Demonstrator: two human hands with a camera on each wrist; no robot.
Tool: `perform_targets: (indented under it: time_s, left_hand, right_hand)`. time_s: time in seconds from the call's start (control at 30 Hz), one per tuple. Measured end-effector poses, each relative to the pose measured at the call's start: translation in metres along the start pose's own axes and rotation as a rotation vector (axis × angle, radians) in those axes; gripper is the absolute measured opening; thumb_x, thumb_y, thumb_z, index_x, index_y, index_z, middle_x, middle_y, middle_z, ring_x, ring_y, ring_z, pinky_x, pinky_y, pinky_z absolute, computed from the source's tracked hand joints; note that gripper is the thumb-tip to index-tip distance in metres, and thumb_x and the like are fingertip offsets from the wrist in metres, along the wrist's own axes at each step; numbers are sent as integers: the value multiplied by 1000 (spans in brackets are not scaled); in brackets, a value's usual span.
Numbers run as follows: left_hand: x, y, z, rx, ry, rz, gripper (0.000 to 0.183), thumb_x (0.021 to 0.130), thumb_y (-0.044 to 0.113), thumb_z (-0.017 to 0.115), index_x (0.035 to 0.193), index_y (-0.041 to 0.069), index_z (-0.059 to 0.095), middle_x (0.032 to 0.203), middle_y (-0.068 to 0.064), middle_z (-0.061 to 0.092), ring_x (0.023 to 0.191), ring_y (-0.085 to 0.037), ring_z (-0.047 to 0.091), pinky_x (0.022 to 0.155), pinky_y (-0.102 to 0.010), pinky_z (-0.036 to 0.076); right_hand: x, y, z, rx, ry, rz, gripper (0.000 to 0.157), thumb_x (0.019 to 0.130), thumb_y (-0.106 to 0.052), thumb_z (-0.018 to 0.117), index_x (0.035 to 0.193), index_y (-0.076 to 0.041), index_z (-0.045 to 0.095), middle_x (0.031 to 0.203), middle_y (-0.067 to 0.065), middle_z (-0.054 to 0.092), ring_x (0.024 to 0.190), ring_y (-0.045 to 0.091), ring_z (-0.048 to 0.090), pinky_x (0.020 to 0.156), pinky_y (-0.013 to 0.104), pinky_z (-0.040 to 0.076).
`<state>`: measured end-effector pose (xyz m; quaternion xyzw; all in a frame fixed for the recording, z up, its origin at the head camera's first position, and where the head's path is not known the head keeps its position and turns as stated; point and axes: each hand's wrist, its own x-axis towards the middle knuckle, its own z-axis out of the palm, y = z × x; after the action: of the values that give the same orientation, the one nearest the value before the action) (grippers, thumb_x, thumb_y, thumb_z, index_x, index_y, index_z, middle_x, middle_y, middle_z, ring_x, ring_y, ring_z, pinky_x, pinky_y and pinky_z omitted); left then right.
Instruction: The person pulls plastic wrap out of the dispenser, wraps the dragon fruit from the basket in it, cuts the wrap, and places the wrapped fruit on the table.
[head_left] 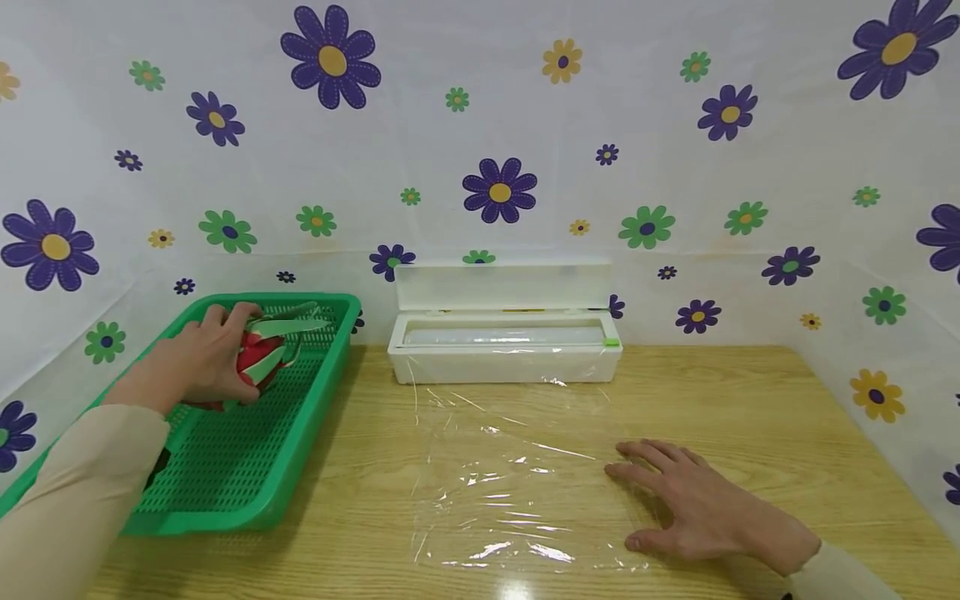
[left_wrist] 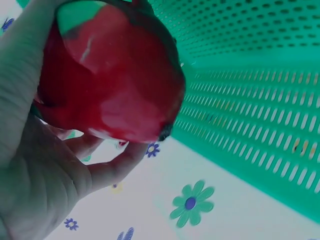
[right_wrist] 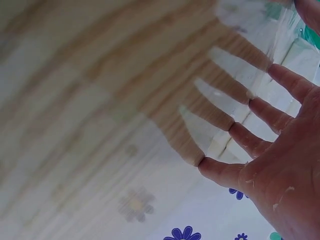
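A dragon fruit (head_left: 261,358), red with long green scales, is gripped by my left hand (head_left: 202,354) over the green basket (head_left: 273,492). The left wrist view shows the fruit's smooth red skin (left_wrist: 120,75) close up, with thumb and fingers curled round it. Clear cling film (head_left: 510,475) stretches from a white dispenser box (head_left: 502,367) forward over the wooden table. At the film's right edge my right hand (head_left: 697,504) rests with spread fingers. In the right wrist view its fingertips (right_wrist: 240,130) touch the shiny tabletop; whether film lies under them I cannot tell.
The dispenser's lid (head_left: 502,287) stands raised, showing the film roll (head_left: 502,336) inside. A small green piece (head_left: 611,342) sits at its right end. Flower-printed cloth (head_left: 525,125) hangs behind and beside the wooden table (head_left: 705,392). The basket's raised rim borders the table's left side.
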<state>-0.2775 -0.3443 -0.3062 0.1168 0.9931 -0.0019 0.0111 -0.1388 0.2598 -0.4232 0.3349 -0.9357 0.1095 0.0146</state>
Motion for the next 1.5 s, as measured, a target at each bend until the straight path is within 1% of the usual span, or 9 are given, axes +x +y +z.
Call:
perform_targets:
  time_s: [0.17,0.3,0.43,0.77,1.1,1.5]
  left_hand:
    - [-7,6,-7,8,55,15,102,69,40,82,147,7,25,119,-34,44,82,-37,55,51,-43,47]
    - [-11,7,-10,-1,84,23,100,70,41,81,148,8,27,118,-33,46,85,-36,56,48,-41,46]
    - [-14,8,-12,2,108,24,98,72,42,81,147,7,29,116,-33,47,84,-37,56,47,-41,46]
    - [-20,11,-20,21,116,9,105,71,48,83,148,10,24,118,-35,44,86,-43,56,47,-44,46]
    - [-26,19,-26,24,148,19,105,72,47,83,150,11,23,122,-34,44,91,-45,55,47,-44,47]
    - [-33,23,-31,8,192,28,107,69,44,85,152,10,24,123,-33,45,92,-45,54,47,-43,47]
  right_hand:
    - [-1,1,2,-10,6,-7,77,84,-70,67,145,-23,55,150,13,51,132,44,52,94,72,47]
    - [-1,1,2,-12,12,-10,79,84,-71,67,146,-24,55,151,13,50,133,43,52,94,71,47]
    - [-1,1,2,-3,13,-9,80,84,-71,67,147,-24,54,152,14,50,133,43,52,95,71,46]
    - [-1,1,3,24,-2,10,79,83,-70,69,146,-25,55,154,14,48,136,43,49,97,73,44]
    - [-2,0,3,55,-9,16,79,83,-70,68,147,-26,53,155,15,46,137,50,46,94,77,43]
    - [-1,0,4,67,-26,27,79,84,-69,68,148,-26,53,156,17,45,137,52,45,94,77,42]
